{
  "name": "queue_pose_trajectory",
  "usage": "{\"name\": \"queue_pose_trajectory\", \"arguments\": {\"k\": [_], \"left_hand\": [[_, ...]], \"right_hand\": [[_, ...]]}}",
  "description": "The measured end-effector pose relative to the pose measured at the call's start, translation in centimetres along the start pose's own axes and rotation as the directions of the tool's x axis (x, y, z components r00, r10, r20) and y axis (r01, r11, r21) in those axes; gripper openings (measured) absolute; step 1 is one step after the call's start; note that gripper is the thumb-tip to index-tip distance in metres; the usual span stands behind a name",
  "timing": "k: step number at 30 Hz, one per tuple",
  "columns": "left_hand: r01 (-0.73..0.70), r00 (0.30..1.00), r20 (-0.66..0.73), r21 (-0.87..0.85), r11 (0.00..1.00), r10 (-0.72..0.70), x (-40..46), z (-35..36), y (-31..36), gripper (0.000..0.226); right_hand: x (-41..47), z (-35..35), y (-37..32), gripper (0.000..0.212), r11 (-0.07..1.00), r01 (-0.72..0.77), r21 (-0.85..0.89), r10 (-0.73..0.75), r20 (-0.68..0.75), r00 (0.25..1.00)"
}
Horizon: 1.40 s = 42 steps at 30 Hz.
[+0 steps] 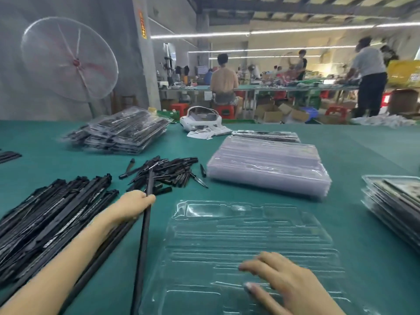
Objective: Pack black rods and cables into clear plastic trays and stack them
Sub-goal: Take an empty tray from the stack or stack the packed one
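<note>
I grip one black rod (145, 214) in my left hand (134, 204), lifted toward the empty tray (250, 226); my right hand (281, 280) lies flat, fingers relaxed, pinning that tray to the surface (363, 142) so it won't slide

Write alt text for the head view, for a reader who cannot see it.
The left hand grips a long black rod while the right hand rests flat on an empty clear tray on a green table. Piles of black rods and stacked empty trays lie around.
</note>
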<state>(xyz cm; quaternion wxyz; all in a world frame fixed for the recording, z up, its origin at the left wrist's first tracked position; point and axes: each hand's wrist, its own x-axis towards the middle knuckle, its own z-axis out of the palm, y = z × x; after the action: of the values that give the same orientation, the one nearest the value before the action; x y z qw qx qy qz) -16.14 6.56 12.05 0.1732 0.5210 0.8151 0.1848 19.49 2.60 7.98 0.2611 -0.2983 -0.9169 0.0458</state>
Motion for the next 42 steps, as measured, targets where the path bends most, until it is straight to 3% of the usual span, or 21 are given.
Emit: {"name": "queue_pose_trajectory", "arguments": {"k": [1,2,3,4,5,7,10,12,14,17,19,22,24,26,28,31,35,39,40,42], "left_hand": [[-0.003,0.999,0.045,-0.197,0.980,0.012,-0.4,-0.7,1.2,0.035],[-0.011,0.995,0.088,-0.328,0.945,0.042,-1.0,-1.1,2.4,0.033],[-0.023,0.990,0.120,-0.399,0.917,0.077,-1.7,-1.2,3.6,0.031],[-0.030,0.983,0.150,-0.446,0.894,0.108,-2.4,-1.1,4.8,0.029],[-0.028,0.975,0.176,-0.497,0.867,0.132,-2.9,-0.9,5.8,0.028],[0.030,0.969,0.200,-0.672,0.740,0.142,-3.7,-0.6,7.5,0.027],[0.036,0.991,0.104,-0.824,0.565,0.089,-4.8,-0.4,9.0,0.029],[-0.011,0.998,0.024,-0.861,0.509,0.061,-5.8,0.3,9.0,0.028],[-0.037,0.994,0.010,-0.901,0.432,0.107,-7.0,1.3,8.5,0.019],[-0.024,0.966,0.073,-0.930,0.366,0.249,-8.2,2.6,6.8,0.019],[-0.054,0.953,0.083,-0.898,0.437,0.290,-8.4,3.7,5.6,0.020],[-0.274,0.926,0.026,-0.639,0.719,0.376,-8.7,6.2,4.0,0.015],[-0.529,0.840,-0.062,-0.316,0.787,0.540,-8.8,8.3,2.9,0.011],[-0.677,0.736,-0.120,-0.101,0.729,0.666,-8.9,9.3,2.3,0.009],[-0.748,0.648,-0.143,0.064,0.660,0.748,-9.1,9.5,2.2,0.010],[-0.780,0.553,-0.135,0.264,0.568,0.822,-9.8,9.4,2.6,0.005],[-0.714,0.540,-0.162,0.433,0.551,0.826,-9.7,9.6,2.1,0.031],[-0.650,0.567,-0.219,0.474,0.594,0.794,-8.2,9.2,1.6,0.061],[-0.630,0.594,-0.224,0.468,0.620,0.773,-7.8,9.0,1.6,0.060],[-0.624,0.672,-0.187,0.379,0.684,0.717,-7.2,8.7,1.3,0.037]], "right_hand": [[0.2,-0.6,-0.1,0.035,0.962,-0.137,0.236,0.127,0.056,0.990],[0.6,-0.8,-0.3,0.031,0.830,-0.277,0.485,0.225,0.164,0.960],[1.0,-0.6,-0.4,0.030,0.622,-0.399,0.674,0.296,0.269,0.917],[1.5,-0.1,-0.5,0.033,0.419,-0.507,0.753,0.342,0.386,0.857],[2.3,0.3,-0.7,0.039,0.274,-0.589,0.760,0.360,0.487,0.796],[3.0,1.0,-1.3,0.053,0.147,-0.667,0.731,0.319,0.603,0.731],[2.8,1.0,-0.9,0.075,-0.059,-0.717,0.694,0.073,0.720,0.690],[2.8,-0.7,0.6,0.064,-0.111,-0.695,0.710,-0.030,0.697,0.717],[2.9,-2.9,2.9,0.050,0.051,-0.661,0.749,0.090,0.655,0.750],[2.0,-5.1,7.3,0.028,0.510,-0.486,0.710,0.218,0.439,0.871],[0.5,-5.7,9.7,0.028,0.761,-0.337,0.555,0.203,0.290,0.935],[-1.2,-4.5,12.3,0.033,0.956,-0.177,0.232,0.157,0.105,0.982],[-2.3,-3.0,12.9,0.022,0.995,-0.069,0.074,0.066,0.035,0.997],[-3.0,-1.9,12.8,0.032,0.995,-0.072,0.071,0.073,-0.008,0.997],[-3.3,-1.8,12.9,0.023,0.989,-0.107,0.101,0.109,-0.018,0.994],[-3.8,-2.3,12.8,0.029,0.996,-0.092,0.005,0.091,0.053,0.994],[-4.5,-2.7,12.3,0.046,0.979,-0.051,-0.198,0.083,0.157,0.984],[-4.6,-2.2,12.5,0.032,0.994,-0.106,-0.028,0.108,0.079,0.991],[-4.4,-1.9,12.8,0.027,0.994,-0.112,-0.004,0.112,0.042,0.993],[-3.5,-1.4,13.2,0.036,0.989,-0.148,-0.013,0.148,0.002,0.989]]}}
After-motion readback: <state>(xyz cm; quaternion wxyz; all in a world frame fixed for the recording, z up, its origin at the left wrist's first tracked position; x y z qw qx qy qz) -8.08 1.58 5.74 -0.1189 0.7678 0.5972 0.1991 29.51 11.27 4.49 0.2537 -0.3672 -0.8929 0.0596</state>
